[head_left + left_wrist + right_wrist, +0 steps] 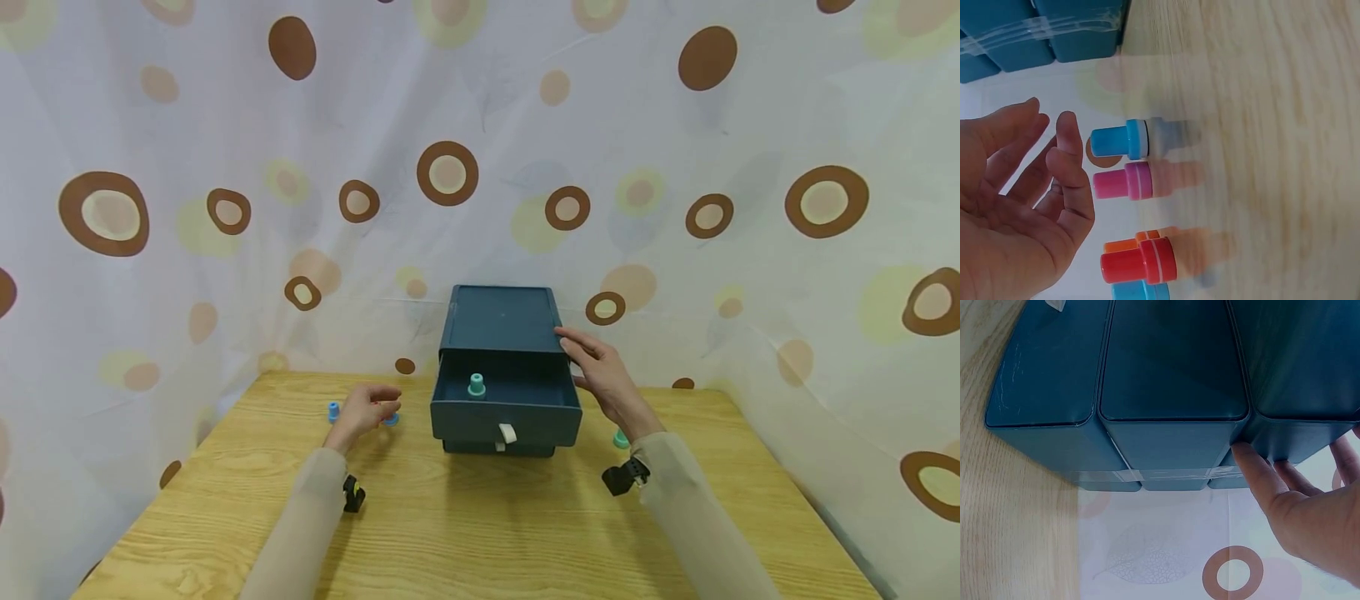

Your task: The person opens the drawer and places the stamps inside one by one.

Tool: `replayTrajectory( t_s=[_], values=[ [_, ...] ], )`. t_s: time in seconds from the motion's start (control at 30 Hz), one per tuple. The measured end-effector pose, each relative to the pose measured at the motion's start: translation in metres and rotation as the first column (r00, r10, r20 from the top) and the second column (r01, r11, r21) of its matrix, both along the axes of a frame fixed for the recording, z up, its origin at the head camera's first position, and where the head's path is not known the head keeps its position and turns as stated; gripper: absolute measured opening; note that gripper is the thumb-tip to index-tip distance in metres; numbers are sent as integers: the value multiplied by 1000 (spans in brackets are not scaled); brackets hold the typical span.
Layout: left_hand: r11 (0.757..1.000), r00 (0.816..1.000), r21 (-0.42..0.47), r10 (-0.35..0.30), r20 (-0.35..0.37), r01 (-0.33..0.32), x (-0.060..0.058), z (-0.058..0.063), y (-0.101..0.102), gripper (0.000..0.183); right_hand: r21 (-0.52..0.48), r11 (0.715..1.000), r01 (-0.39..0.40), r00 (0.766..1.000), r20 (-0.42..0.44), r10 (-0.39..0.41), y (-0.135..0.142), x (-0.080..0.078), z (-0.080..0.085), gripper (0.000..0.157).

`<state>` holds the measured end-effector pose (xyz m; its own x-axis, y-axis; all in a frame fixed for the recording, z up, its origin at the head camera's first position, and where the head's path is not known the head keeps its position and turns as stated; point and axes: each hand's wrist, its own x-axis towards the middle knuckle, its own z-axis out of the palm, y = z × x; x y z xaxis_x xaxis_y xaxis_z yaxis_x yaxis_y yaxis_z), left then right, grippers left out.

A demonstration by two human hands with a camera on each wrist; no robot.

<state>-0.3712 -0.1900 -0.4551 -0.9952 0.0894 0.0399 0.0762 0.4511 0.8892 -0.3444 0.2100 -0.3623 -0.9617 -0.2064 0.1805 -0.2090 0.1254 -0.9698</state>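
Note:
A dark blue drawer cabinet point(501, 317) stands at the back of the table, its top drawer point(480, 423) pulled out. Inside that drawer a teal toy stamp point(476, 387) stands upright at the left. My right hand point(603, 375) rests its fingertips on the cabinet's right side, fingers fairly straight. My left hand point(366, 410) hovers left of the cabinet with fingers loosely bent and nothing between them. Beside it, in the left wrist view, stand a blue stamp point(1116, 140), a pink stamp point(1122, 181), a red stamp point(1138, 261), an orange stamp point(1124, 244) and another blue stamp point(1140, 291).
A green stamp point(621, 439) sits right of the cabinet, close to my right wrist. White pull tabs point(507, 433) stick out from the drawer fronts. Clear tape point(1166, 475) runs across the cabinet's side. A patterned curtain point(480, 125) hangs behind the wooden table point(495, 533).

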Motion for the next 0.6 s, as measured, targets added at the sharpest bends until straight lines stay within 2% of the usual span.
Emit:
replayTrajectory(
  t_s=[0.27, 0.4, 0.5, 0.6],
  values=[
    [1000, 1000, -24, 12, 0, -12, 2, -5, 3, 35, 9, 1000, 9, 1000, -3, -9, 1, 1, 0, 53],
    [996, 1000, -85, 14, -9, -14, 5, -7, 1, 34, 16, 1000, 1, 1000, -4, -1, 0, 2, 1, 53],
    [993, 1000, -120, 3, 13, -1, 5, -7, 0, 34, 18, 1000, 4, 1000, 1, -4, -1, 3, 2, 52],
    [993, 999, -113, -20, 41, 25, 4, -7, -2, 34, 23, 1000, 7, 1000, -4, -7, 0, 2, 2, 53]
  ],
)
